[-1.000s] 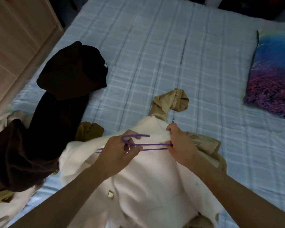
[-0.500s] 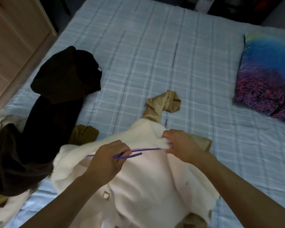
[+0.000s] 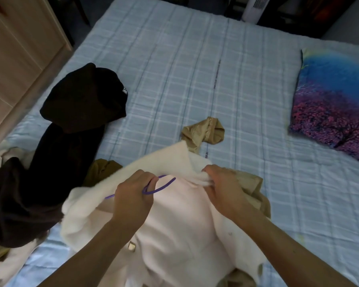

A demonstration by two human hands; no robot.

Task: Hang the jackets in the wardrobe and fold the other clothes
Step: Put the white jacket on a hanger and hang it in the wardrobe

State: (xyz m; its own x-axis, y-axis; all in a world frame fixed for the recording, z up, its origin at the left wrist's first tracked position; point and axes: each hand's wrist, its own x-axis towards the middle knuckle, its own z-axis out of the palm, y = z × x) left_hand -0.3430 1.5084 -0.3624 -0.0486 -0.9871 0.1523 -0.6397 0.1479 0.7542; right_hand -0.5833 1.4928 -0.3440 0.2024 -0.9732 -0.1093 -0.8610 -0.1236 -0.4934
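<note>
L hand point(image 3: 133, 193) is gripping the purple hanger point(image 3: 160, 186) by its hook, w/ R hand point(image 3: 220, 183) bunching the white jacket point(image 3: 174, 224)'s collar, prob. to open the shoulder for it. Jacket is lying on the bed point(image 3: 195, 69), over a tan garment point(image 3: 205, 131).

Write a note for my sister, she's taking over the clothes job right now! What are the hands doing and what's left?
Left hand grips the purple hanger. Right hand pinches the white jacket at its collar. The jacket lies on the bed over a tan garment; the hanger is partly inside it. A black garment lies to the left. Nothing shows as hung or folded. Left: finish the hanger, hang it, sort the rest.
</note>
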